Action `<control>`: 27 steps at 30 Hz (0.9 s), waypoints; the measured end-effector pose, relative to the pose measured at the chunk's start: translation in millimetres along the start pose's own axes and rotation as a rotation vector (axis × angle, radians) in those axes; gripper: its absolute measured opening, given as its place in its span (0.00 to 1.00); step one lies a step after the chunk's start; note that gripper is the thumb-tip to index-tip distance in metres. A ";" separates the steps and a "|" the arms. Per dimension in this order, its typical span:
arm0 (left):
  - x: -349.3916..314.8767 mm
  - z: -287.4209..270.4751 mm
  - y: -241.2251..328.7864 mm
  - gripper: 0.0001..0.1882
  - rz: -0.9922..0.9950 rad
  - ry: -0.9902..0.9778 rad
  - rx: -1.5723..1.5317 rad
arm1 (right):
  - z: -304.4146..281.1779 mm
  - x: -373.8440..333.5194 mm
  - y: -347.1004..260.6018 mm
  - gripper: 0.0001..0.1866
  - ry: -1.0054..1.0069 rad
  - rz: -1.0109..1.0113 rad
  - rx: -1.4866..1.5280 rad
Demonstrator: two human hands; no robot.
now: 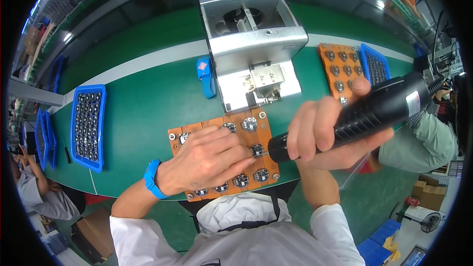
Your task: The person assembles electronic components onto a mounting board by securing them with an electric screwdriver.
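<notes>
At frame centre, the left hand (209, 160) pressed flat on the jig (224, 155), steadying it, while the right hand (325, 133) gripped the screwdriver (364, 113) fully, tip angled onto a round part (256, 149)

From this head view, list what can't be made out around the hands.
- Screwdriver bit tip: hidden behind the left hand fingers.
- Parts on the orange fixture board under that hand: covered.
- Electric screwdriver rear end: lost at the dark fisheye rim.
- Right hand palm: wrapped around the tool.
- Blue tray contents: too small.
</notes>
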State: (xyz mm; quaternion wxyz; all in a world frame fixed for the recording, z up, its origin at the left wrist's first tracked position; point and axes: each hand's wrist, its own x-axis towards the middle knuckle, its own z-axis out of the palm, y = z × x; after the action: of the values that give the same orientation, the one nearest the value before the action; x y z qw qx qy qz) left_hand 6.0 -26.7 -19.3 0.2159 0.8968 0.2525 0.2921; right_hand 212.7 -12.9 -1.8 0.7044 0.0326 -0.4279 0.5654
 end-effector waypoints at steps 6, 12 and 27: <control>-1.7 1.8 -0.4 0.06 -0.021 0.022 -0.023 | -1.8 -4.1 0.8 0.41 0.023 0.011 0.047; 2.7 1.2 4.9 0.09 -0.069 0.037 -0.058 | -0.6 -5.3 -2.3 0.43 0.041 0.022 0.039; 1.5 1.5 -0.9 0.12 0.211 -0.200 0.143 | -6.6 -11.8 -5.9 0.50 0.004 0.409 -0.438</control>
State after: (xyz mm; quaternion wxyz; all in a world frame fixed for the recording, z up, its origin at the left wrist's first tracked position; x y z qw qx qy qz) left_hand 7.7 -25.5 -20.3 0.1435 0.9560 0.1543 0.2039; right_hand 221.4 -20.7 -10.9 0.5671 -0.2083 -0.5360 0.5896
